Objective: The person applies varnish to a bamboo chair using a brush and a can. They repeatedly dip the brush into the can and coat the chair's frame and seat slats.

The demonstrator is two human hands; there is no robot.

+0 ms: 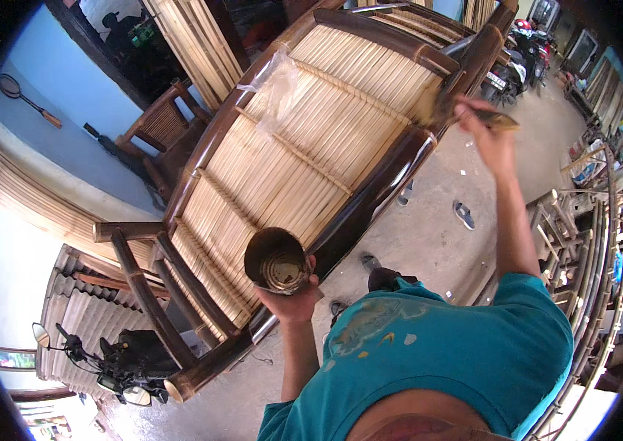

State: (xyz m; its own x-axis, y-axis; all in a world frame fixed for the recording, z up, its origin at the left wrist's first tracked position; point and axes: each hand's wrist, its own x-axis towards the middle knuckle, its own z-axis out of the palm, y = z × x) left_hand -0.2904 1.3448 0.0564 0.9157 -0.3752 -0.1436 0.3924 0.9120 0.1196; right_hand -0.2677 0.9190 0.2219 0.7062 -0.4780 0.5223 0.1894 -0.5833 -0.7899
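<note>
One bamboo bench (341,114) lies before both hands (289,303) (489,143), can (277,261) left, brush (501,120) right.

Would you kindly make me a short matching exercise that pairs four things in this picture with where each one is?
Things:
1. racket
2. can
3. plastic sheet
4. brush

Places:
A. held in the right hand
B. lying across the pale slats
C. up on the blue wall
D. held in the left hand

Right pairs: 1-C, 2-D, 3-B, 4-A.
</note>
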